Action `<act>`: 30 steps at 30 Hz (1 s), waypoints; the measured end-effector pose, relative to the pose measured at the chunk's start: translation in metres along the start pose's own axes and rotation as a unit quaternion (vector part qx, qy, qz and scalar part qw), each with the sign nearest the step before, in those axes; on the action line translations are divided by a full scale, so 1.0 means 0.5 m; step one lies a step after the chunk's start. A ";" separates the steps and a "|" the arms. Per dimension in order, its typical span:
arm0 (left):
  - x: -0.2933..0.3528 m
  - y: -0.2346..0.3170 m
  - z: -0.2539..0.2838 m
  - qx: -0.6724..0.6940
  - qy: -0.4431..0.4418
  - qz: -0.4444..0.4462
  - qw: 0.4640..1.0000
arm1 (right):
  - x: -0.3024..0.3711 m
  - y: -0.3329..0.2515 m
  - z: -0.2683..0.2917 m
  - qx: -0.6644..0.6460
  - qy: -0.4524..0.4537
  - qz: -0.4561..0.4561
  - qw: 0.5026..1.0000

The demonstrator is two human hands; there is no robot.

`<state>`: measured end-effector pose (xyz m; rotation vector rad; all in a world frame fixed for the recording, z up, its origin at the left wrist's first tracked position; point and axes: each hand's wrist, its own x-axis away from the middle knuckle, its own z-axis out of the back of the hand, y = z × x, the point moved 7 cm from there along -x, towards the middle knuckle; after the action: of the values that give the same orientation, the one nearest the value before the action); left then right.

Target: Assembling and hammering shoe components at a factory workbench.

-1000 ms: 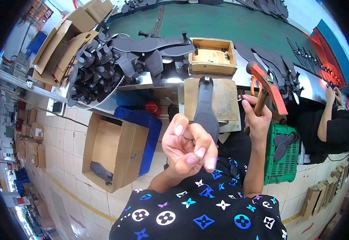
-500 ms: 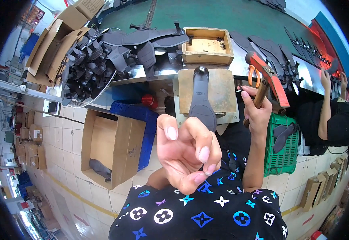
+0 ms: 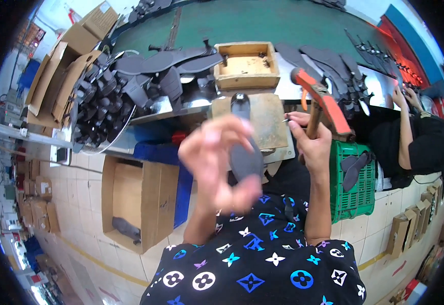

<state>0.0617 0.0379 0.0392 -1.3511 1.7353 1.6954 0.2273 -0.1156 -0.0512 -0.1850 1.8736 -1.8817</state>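
Observation:
My left hand [image 3: 209,157] is raised in front of the workboard, smeared by motion, its curled fingers apart with nothing seen between them. Behind it, a dark grey shoe sole [image 3: 247,161] with a heel lies on a worn tan board [image 3: 273,119], partly hidden by that hand. My right hand [image 3: 314,148] is wrapped round the wooden handle of a hammer with an orange-red head [image 3: 328,101]. Its thumb and forefinger also pinch a small dark piece with a thin pale tip [image 3: 286,120], too small to name, at the board's right edge.
A wooden tray [image 3: 247,81] with small dark bits stands behind the board. Heeled soles [image 3: 171,61] lie beside a heap of black heels [image 3: 102,101]. A cardboard box [image 3: 107,198] is at left; a green crate [image 3: 353,195] at right. A co-worker [image 3: 410,142] sits at far right.
My left hand has shifted left and upward and is now blurred. The right hand still holds the hammer and small piece. The whole view has shifted slightly.

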 end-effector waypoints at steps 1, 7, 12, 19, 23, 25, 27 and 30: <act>-0.005 -0.065 0.015 -0.137 -0.002 0.111 0.984 | -0.003 -0.001 0.006 0.002 -0.014 0.003 1.000; -0.008 -0.300 0.105 -0.398 -0.133 0.174 0.891 | -0.065 -0.069 -0.066 0.047 -0.117 0.069 0.990; 0.005 -0.347 0.106 -0.298 -0.114 0.275 0.907 | -0.121 -0.034 -0.116 0.088 -0.155 0.131 0.975; 0.002 -0.345 0.104 -0.353 -0.093 0.275 0.889 | -0.166 0.018 -0.152 0.167 -0.220 0.130 0.952; 0.011 -0.347 0.101 -0.337 -0.074 0.364 0.865 | -0.170 0.015 -0.142 0.147 -0.223 0.111 0.957; 0.005 -0.348 0.103 -0.349 -0.083 0.320 0.877 | -0.172 0.010 -0.144 0.163 -0.230 0.117 0.952; 0.005 -0.360 0.101 -0.320 -0.083 0.344 0.879 | -0.180 0.007 -0.148 0.141 -0.246 0.071 0.956; 0.016 -0.367 0.114 -0.289 -0.094 0.352 0.885 | -0.177 -0.017 -0.165 0.172 -0.225 0.088 0.955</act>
<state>0.1856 0.1198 -0.0829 -0.6964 1.7917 2.8111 0.2686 -0.0042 -0.0268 -0.2903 1.2026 -1.8212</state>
